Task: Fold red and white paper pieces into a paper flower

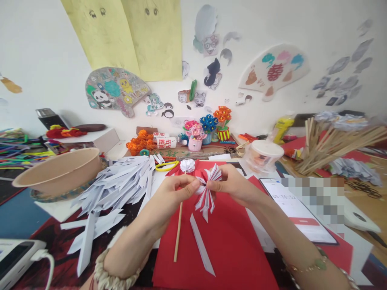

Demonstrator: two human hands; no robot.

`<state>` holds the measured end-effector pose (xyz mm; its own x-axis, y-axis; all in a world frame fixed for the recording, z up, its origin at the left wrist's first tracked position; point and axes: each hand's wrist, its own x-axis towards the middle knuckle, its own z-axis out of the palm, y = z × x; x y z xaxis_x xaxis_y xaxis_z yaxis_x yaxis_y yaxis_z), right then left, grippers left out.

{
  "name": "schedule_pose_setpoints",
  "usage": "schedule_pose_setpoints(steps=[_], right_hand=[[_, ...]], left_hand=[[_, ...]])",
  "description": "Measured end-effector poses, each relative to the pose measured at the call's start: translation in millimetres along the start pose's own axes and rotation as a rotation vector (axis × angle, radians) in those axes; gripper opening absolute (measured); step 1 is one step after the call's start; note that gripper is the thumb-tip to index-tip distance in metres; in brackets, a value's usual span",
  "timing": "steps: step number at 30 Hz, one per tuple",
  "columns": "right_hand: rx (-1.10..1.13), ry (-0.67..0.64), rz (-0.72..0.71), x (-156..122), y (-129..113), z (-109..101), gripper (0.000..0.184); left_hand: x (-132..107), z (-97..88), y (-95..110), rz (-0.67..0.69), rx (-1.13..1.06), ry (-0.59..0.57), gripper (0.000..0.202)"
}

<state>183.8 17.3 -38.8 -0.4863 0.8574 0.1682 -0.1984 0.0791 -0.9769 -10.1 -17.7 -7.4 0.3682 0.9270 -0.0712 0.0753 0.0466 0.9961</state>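
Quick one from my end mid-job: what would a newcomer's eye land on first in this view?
Probably the bright red paper at the front centre, with the left hand and right hand holding a pleated white paper piece above it. Next, the heap of white paper strips left of the red paper, then the pink, blue and orange potted flowers near the wall.

On the wall (256, 24) ahead I see a panda-decorated fan (113, 89). Three potted flowers (208, 124) stand before the wall; a phone (298, 213) lies to my right.
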Motion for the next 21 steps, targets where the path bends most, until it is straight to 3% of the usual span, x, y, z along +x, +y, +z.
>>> schedule_pose_setpoints(steps=[2, 7, 16, 21], right_hand=[[0.041, 0.034, -0.04, 0.4, 0.9, -0.9, 0.035], [0.107, 0.059, -0.097, 0.8, 1.2, -1.4, 0.034], [0.121, -0.071, 0.008, -0.8, 1.1, 5.8, 0.026], [0.153, 0.028, -0.017, 0.3, 3.3, 12.0, 0.025]], left_hand=[[0.2, -2.0, 2.6, 0.0, -0.093, -0.003, 0.031], [1.1, -3.3, 4.9, 0.068, -0.136, 0.111, 0.029], [5.3, 1.5, -1.3, 0.042, -0.239, 0.101, 0.033], [3.1, 3.0, 3.7, 0.161, -0.141, 0.346, 0.035]])
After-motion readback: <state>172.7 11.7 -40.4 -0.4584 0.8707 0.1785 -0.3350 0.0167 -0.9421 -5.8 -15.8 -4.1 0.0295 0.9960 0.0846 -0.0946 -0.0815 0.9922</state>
